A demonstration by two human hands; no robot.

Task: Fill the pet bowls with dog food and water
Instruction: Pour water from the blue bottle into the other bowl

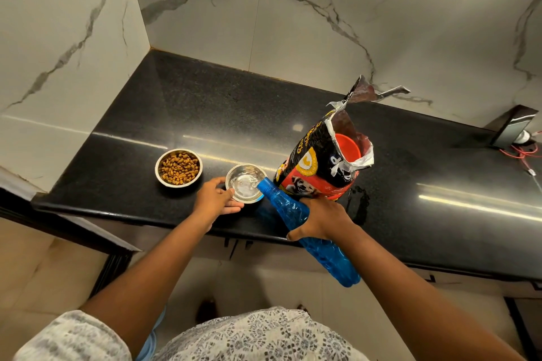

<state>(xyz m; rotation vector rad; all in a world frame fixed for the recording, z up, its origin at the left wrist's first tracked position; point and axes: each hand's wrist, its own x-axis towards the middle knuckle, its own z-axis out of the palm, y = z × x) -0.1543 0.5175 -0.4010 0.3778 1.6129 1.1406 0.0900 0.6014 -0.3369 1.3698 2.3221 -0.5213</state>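
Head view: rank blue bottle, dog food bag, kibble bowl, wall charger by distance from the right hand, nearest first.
From the right hand:
1. Blue bottle: gripped in that hand, tilted into the water bowl.
2. Dog food bag: standing just behind the hand.
3. Kibble bowl: left, past the water bowl.
4. Wall charger: far right, at the counter's back edge.

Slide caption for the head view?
Right hand tips blue bottle into steel bowl steadied by left hand; kibble bowl full.
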